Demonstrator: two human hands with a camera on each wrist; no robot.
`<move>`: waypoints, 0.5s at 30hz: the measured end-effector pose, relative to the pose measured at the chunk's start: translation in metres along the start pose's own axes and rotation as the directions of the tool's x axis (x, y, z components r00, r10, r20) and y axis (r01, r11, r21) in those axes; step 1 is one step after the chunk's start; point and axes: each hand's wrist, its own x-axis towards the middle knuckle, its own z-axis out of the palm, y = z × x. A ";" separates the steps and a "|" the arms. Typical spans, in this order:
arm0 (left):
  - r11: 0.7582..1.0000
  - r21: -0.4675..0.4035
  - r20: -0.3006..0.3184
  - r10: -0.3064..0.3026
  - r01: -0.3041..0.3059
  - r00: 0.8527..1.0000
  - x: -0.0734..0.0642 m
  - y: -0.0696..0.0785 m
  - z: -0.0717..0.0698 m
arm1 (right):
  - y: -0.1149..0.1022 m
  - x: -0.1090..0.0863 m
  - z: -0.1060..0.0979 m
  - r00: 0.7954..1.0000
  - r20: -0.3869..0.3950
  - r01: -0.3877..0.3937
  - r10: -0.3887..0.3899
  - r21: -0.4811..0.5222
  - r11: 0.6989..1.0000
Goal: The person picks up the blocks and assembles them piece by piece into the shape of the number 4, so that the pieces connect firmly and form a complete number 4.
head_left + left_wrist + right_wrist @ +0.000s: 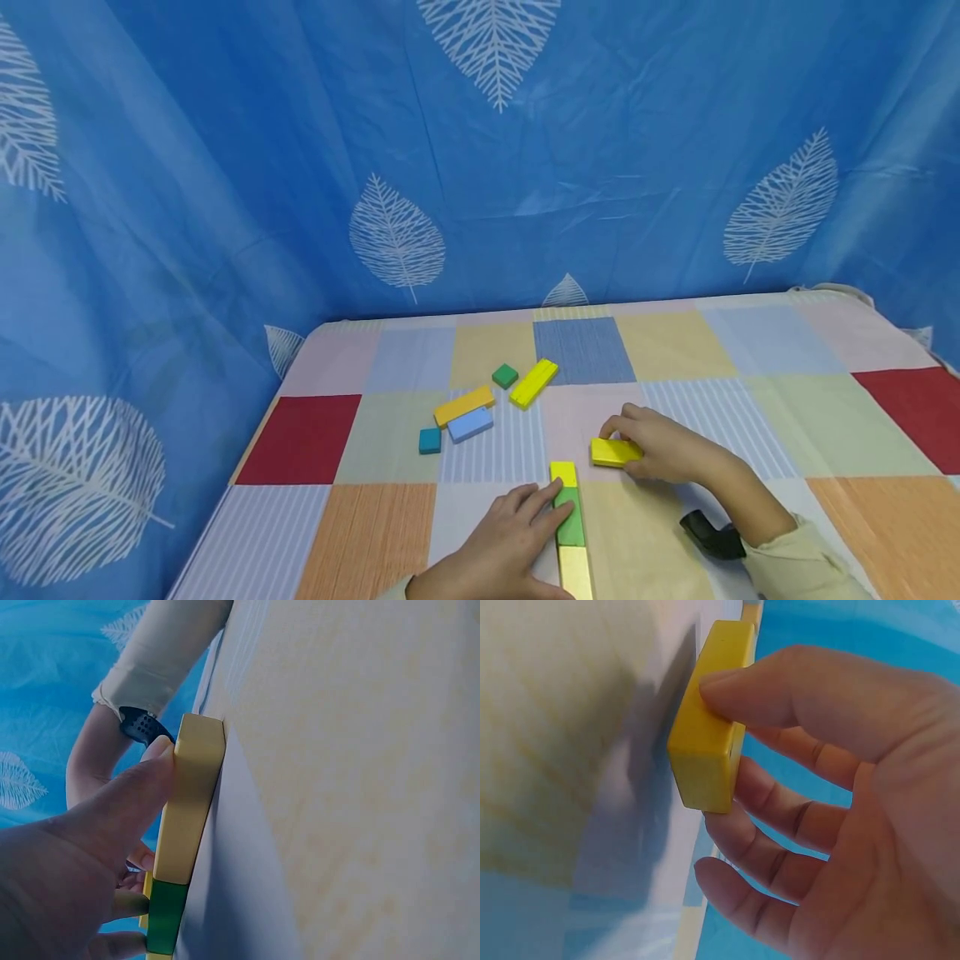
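Observation:
My right hand [667, 446] pinches a yellow rectangular block [613, 452] between thumb and fingers. In the right wrist view, a shadow falls beside that yellow block [709, 724] on the cloth. My left hand [498, 537] rests along a straight row of blocks, its fingers extended and touching them. The row, end to end, is a bright yellow block [562, 473], a green block [572, 529] and a pale yellow block [575, 571] nearest me. In the left wrist view, the thumb touches the pale yellow block [187, 810] and fingertips touch the green block [165, 915].
Farther back on the patchwork cloth [382, 533] lie a teal cube [430, 441], a blue block [471, 425], an orange block [463, 407], a green block [505, 376] and a yellow block [534, 383]. A blue leaf-patterned curtain [637, 242] hangs behind the table.

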 end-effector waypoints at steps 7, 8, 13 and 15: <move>1.000 0.001 -0.017 0.003 -0.003 1.000 -0.003 0.001 0.004 | -0.006 0.000 0.005 0.998 0.015 0.054 -0.054 0.002 0.999; 1.000 -0.005 -0.019 0.003 -0.004 1.000 -0.003 0.001 0.004 | -0.007 0.000 0.006 0.998 0.016 0.058 -0.058 0.003 0.998; 1.000 -0.024 -0.021 0.003 -0.004 1.000 -0.002 -0.001 0.003 | -0.011 0.001 0.006 0.997 0.007 0.080 -0.080 -0.011 0.997; 1.000 -0.016 -0.031 -0.003 0.003 1.000 -0.002 -0.002 0.002 | -0.012 0.003 0.005 0.997 0.003 0.082 -0.082 -0.019 0.996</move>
